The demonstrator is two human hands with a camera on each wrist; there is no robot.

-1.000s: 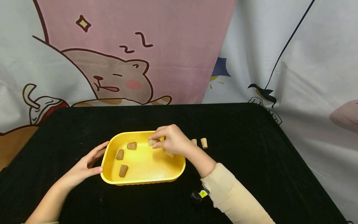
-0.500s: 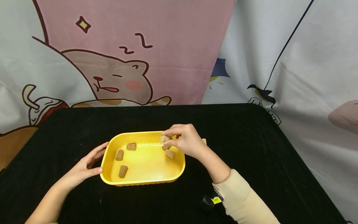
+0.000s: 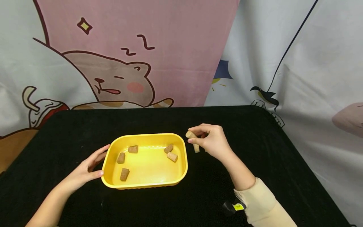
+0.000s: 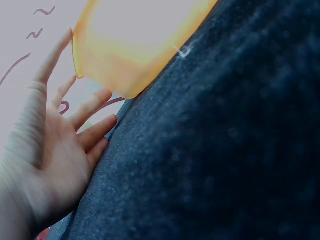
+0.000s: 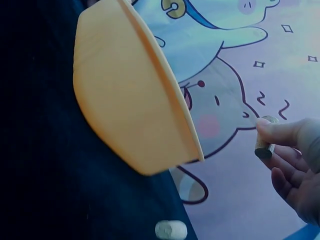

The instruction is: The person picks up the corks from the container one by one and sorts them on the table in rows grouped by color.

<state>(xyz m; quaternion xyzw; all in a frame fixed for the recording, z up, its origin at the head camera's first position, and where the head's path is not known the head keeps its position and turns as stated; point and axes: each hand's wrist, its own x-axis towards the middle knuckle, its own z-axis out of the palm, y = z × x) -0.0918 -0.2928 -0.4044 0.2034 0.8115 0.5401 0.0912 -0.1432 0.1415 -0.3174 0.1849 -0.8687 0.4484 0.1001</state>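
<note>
My left hand (image 3: 82, 170) touches the left end of a yellow plastic basin (image 3: 147, 184), thumb and straight fingers spread along its rim. The left wrist view shows the same hand (image 4: 62, 160) with its fingertips at the basin wall. In my right hand (image 3: 212, 140), thumb and fingers pinch a cork stopper (image 3: 190, 134) just beyond the basin's right rim. The right wrist view has this cork (image 5: 265, 137) raised, its dark end facing down. A second cork (image 3: 196, 148) is partly covered by the held one and lies on the black cloth.
Several corks lie inside the basin: a cork (image 3: 133, 149), another (image 3: 121, 158) and one (image 3: 124, 174) at the left, plus a pair at the right, one cork (image 3: 172, 156) lighter. Black cloth (image 3: 269, 164) covers the table. A printed curtain (image 3: 181, 56) hangs behind.
My right hand has moved right, carrying the pinched cork from over the basin to outside its right rim. The left hand keeps its place, and the corks in the basin lie as before.
</note>
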